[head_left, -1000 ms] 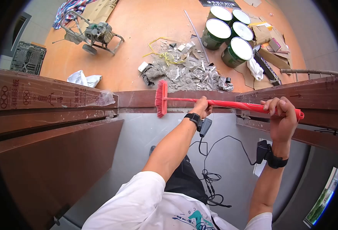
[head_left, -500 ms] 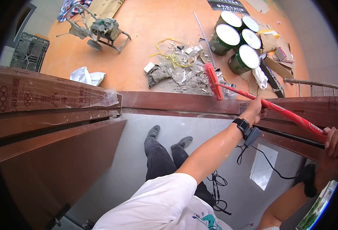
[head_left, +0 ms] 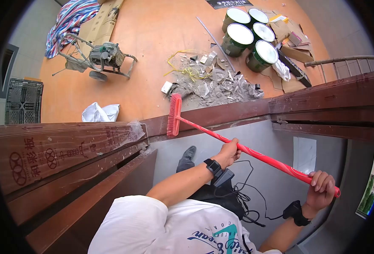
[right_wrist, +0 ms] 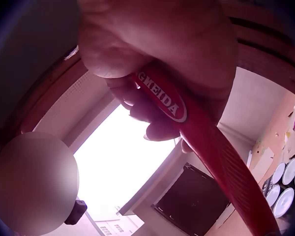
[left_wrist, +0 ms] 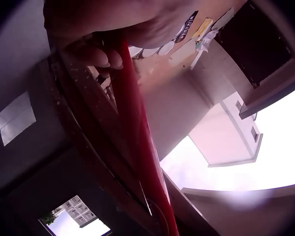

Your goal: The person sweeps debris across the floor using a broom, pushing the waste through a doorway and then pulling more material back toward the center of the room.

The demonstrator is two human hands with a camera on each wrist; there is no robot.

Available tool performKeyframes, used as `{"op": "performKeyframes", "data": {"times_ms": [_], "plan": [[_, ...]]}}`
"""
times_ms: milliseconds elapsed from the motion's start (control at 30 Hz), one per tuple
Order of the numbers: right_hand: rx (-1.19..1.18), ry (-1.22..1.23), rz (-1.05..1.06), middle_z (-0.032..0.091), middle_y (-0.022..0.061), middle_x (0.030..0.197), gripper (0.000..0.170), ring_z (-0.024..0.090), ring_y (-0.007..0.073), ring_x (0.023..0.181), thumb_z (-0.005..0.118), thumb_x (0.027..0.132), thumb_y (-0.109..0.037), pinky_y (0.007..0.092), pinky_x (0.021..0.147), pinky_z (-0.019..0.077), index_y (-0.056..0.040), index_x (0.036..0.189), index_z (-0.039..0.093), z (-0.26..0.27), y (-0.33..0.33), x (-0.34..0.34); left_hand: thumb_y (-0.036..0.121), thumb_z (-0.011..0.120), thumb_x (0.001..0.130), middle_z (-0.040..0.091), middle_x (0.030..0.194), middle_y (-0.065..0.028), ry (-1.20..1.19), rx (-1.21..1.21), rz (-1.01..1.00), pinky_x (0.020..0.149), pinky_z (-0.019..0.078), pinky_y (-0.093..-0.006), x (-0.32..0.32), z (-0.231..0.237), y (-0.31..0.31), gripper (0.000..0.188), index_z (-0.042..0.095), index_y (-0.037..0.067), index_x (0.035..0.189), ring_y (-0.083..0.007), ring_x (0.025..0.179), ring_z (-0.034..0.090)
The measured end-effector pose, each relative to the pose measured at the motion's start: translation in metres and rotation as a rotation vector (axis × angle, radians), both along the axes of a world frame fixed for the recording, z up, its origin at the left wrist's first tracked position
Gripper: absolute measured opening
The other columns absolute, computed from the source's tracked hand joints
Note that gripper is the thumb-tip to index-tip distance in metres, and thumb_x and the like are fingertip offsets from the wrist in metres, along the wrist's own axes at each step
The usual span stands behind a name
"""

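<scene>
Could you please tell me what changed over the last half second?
The red broom head has swung left, from over the debris pile to the left part of the threshold; the left hand and right hand moved left too. Both still grip the broom handle; the debris pile and buckets stayed put.

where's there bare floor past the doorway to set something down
Mostly bare orange floor lies between the wheeled machine, the white bag and the rubble. It is crowded with rubble right of the broom head, and farther right with buckets and cardboard.
</scene>
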State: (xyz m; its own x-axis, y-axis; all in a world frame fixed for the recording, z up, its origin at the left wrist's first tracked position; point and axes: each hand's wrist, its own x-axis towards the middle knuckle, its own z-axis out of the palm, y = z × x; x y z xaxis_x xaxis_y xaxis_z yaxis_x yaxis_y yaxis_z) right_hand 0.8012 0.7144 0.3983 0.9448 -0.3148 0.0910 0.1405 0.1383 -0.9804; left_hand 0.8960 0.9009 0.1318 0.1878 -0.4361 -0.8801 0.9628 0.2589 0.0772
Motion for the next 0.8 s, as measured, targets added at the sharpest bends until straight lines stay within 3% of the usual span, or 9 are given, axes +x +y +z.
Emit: {"op": "performKeyframes", "data": {"times_ms": [100, 233, 367, 433, 600, 800], "plan": [[0.164, 0.060, -0.011, 0.043, 0.0072, 0.054, 0.027, 0.047, 0.0192, 0.059, 0.041, 0.082, -0.015, 0.0405, 0.080, 0.0453, -0.0093, 0.056, 0.038, -0.018, 0.053, 0.037, 0.026, 0.046, 0.086, 0.044, 0.056, 0.0018, 0.018, 0.080, 0.099, 0.042, 0.0391, -0.0228, 0.015, -0.007, 0.069, 0.023, 0.046, 0.012, 0.069, -0.0089, 0.047, 0.044], [0.184, 0.076, 0.122, 0.046, 0.0074, 0.055, 0.025, 0.049, 0.0191, 0.062, 0.043, 0.078, -0.013, 0.0398, 0.081, 0.0450, -0.0081, 0.054, 0.039, -0.044, 0.108, 0.084, 0.024, 0.044, 0.084, 0.041, 0.054, 0.0016, 0.032, 0.092, 0.257, 0.038, 0.0343, -0.0218, 0.045, -0.053, 0.124, 0.020, 0.043, 0.012, 0.069, -0.0086, 0.043, 0.040], [0.030, 0.045, 0.151, 0.046, 0.0066, 0.056, 0.022, 0.049, 0.0182, 0.062, 0.044, 0.075, -0.012, 0.0390, 0.081, 0.0444, -0.0058, 0.055, 0.040, -0.040, 0.130, 0.101, 0.023, 0.045, 0.084, 0.041, 0.054, 0.0021, -0.006, -0.036, 0.230, 0.038, 0.0314, -0.0212, 0.086, -0.075, 0.118, 0.020, 0.044, 0.012, 0.067, -0.0076, 0.043, 0.038], [-0.074, 0.007, 0.094, 0.044, 0.0058, 0.055, 0.021, 0.048, 0.0174, 0.061, 0.043, 0.075, -0.012, 0.0391, 0.080, 0.0443, -0.0065, 0.054, 0.039, -0.025, 0.117, 0.088, 0.024, 0.047, 0.085, 0.046, 0.055, 0.0004, -0.089, -0.072, 0.188, 0.039, 0.0316, -0.0213, 0.089, -0.056, 0.086, 0.021, 0.048, 0.011, 0.069, -0.0084, 0.045, 0.041], [-0.012, -0.061, -0.230, 0.042, 0.0039, 0.053, 0.026, 0.046, 0.0172, 0.058, 0.042, 0.079, -0.015, 0.0408, 0.078, 0.0444, -0.0121, 0.055, 0.034, 0.004, 0.056, -0.042, 0.031, 0.050, 0.086, 0.051, 0.062, -0.0017, -0.279, -0.049, -0.096, 0.047, 0.0411, -0.0244, 0.022, -0.003, 0.001, 0.025, 0.050, 0.011, 0.071, -0.0113, 0.054, 0.051], [0.212, -0.124, -0.790, 0.035, 0.0020, 0.054, 0.031, 0.038, 0.0151, 0.056, 0.046, 0.086, -0.019, 0.0377, 0.079, 0.0424, -0.0128, 0.058, 0.033, -0.005, 0.042, -0.276, 0.029, 0.053, 0.088, 0.063, 0.080, -0.0024, -0.096, -0.225, -0.674, 0.064, 0.0488, -0.0266, -0.134, -0.007, -0.069, 0.019, 0.056, 0.010, 0.085, -0.0119, 0.070, 0.060]]}}
